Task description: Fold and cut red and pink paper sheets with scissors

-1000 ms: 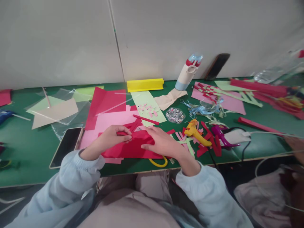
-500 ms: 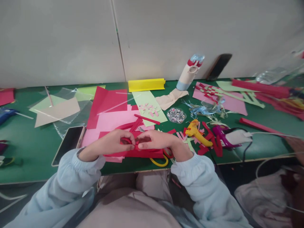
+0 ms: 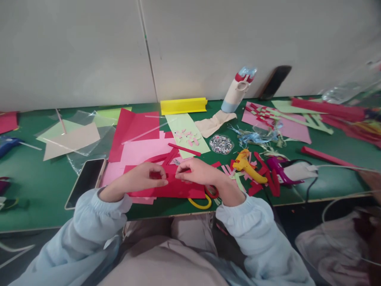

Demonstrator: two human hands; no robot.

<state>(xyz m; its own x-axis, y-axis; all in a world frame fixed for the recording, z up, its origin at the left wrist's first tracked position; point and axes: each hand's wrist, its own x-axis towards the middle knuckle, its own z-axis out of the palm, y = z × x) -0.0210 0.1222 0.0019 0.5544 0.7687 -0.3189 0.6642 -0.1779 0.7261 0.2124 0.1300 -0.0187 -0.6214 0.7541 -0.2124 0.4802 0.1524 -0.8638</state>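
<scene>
My left hand (image 3: 145, 175) is curled above a red paper sheet (image 3: 169, 191), thumb and fingertips drawn close together. Facing it, my right hand (image 3: 198, 172) is pinched, its fingertips a short gap from the left ones. Something darker red shows between the two hands, but against the red sheet I cannot make out its shape or which hand holds it. Scissors with a yellow handle loop (image 3: 200, 203) lie partly under the red sheet by my right wrist. Just beyond my hands is a narrow red paper strip (image 3: 184, 149), near pink paper (image 3: 137, 149).
A phone (image 3: 86, 182) lies left of my arm. To the right are a yellow glue gun (image 3: 248, 167), paper scraps, a purple tool (image 3: 276, 171) with a cable, and a tray of beads (image 3: 221, 144). A bottle (image 3: 238, 91) stands by the wall. Another person's hand (image 3: 370, 180) is far right.
My hands have moved slightly apart, widening the gap between their fingertips. More of the red sheet shows below them, lying flatter. Other things stay in place.
</scene>
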